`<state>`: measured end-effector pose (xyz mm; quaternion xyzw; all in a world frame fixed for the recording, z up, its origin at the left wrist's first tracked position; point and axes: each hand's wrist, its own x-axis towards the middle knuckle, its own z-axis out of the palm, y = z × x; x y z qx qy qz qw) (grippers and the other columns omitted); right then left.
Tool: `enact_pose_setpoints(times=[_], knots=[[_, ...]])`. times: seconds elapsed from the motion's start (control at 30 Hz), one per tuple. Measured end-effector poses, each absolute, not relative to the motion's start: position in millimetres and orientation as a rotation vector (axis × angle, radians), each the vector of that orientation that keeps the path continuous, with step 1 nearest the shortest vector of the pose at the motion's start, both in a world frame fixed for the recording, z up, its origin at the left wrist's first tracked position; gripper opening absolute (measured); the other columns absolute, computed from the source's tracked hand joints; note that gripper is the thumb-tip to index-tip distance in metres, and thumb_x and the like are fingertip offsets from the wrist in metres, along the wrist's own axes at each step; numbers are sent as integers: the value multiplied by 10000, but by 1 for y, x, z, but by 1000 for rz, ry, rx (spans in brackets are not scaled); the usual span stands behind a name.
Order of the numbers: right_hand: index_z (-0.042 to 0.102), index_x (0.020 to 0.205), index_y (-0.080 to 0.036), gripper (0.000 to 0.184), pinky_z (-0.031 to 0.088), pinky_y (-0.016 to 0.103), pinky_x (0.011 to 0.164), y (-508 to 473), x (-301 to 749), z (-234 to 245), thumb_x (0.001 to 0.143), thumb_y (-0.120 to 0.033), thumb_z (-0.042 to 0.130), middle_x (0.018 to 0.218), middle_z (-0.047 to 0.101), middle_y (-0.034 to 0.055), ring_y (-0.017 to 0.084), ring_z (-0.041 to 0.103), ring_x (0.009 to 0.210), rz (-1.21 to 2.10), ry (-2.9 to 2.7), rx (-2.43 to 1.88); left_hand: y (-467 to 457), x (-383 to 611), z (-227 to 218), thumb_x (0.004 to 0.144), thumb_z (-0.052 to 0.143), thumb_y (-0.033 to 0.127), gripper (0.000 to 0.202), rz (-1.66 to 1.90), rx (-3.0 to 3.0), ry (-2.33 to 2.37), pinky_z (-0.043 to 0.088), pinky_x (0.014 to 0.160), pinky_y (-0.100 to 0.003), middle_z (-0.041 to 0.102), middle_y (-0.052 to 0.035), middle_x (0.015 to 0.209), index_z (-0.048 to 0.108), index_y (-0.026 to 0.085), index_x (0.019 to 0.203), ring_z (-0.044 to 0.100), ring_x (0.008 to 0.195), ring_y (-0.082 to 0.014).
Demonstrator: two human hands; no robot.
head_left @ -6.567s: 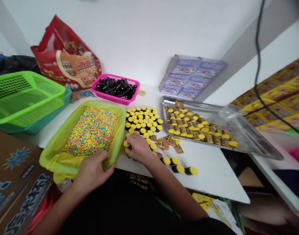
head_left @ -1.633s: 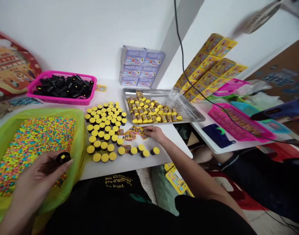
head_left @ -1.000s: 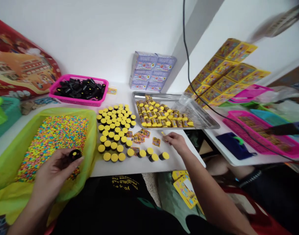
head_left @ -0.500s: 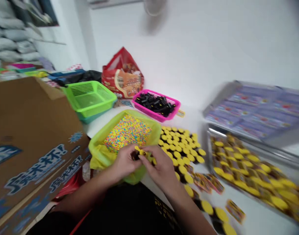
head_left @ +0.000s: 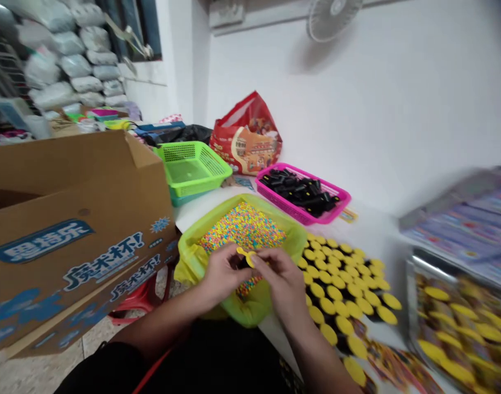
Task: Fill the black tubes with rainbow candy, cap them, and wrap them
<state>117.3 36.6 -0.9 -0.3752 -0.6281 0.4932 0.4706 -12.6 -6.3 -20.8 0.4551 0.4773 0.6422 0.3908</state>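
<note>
Fingertip grip on small yellow plastic piece, between left hand and right hand, just above square basin lined with yellow plastic. Long axis slanting down from upper left, lower end pinched by right hand. Small dark piece mostly hidden in left hand's curled fingers; join between pieces impossible to make out. Silver metal tray cut off at right.

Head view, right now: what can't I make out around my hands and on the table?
All in the head view:
Dark piece in the left hand: mostly hidden by that hand, the right hand and the yellow piece.
Printed cards: print blurred; cut off by the bottom edge.
Metal tray: cut off by the right and bottom edges.
Purple boxes: blurred; cut off by the right edge.
Cardboard box: floor hidden by its own wall.
</note>
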Motion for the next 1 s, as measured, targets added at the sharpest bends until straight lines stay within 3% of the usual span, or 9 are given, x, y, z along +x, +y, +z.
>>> enact_pose_setpoints(times=[0.1,0.2,0.47,0.57,0.7,0.87,1.0], knots=[[650,775,-232,254,407,270,525,42,118,1,677,-420,790,717,607,-12,149,536,607,1504,-1372,-973,-5,-14,-16,681,818,392,307,1644,1358,1321,346,576,-257,497,10,681,599,176,680,444,643,-128],[642,718,-214,231,310,236,450,44,118,0,674,-406,764,658,545,-33,103,447,518,1696,-1237,-984,-3,-14,-14,703,813,375,296,1625,1510,1356,315,562,-261,457,18,652,596,181,651,421,642,-134],[593,698,-202,307,312,222,414,39,113,-3,592,-390,811,593,531,-56,83,442,459,1940,-983,-971,-3,-16,-14,718,810,348,265,1555,1629,1388,304,569,-271,483,14,667,605,184,682,424,647,-142],[579,696,-203,331,323,223,419,37,109,-6,580,-397,821,597,531,-53,87,445,467,1885,-896,-972,-5,-15,-14,714,811,375,331,1561,1608,1402,295,566,-269,432,24,635,562,179,618,407,645,-142],[597,694,-200,315,323,225,447,33,106,-8,585,-381,831,648,556,-39,98,462,525,1705,-919,-974,-8,-9,-16,779,735,467,347,1551,1521,1364,313,574,-266,447,13,673,578,179,667,420,662,-143],[563,656,-210,312,304,236,435,29,110,-9,664,-428,785,594,486,-54,100,413,501,1654,-1023,-951,-10,-7,-18,767,744,490,373,1554,1531,1414,311,578,-267,454,14,655,567,180,659,403,634,-133],[599,645,-196,292,365,247,519,29,115,-12,708,-423,772,604,508,-44,111,448,561,1340,-1251,-974,-7,-9,-20,734,764,519,402,1562,1597,1424,305,568,-267,463,16,623,568,180,645,397,612,-131]])
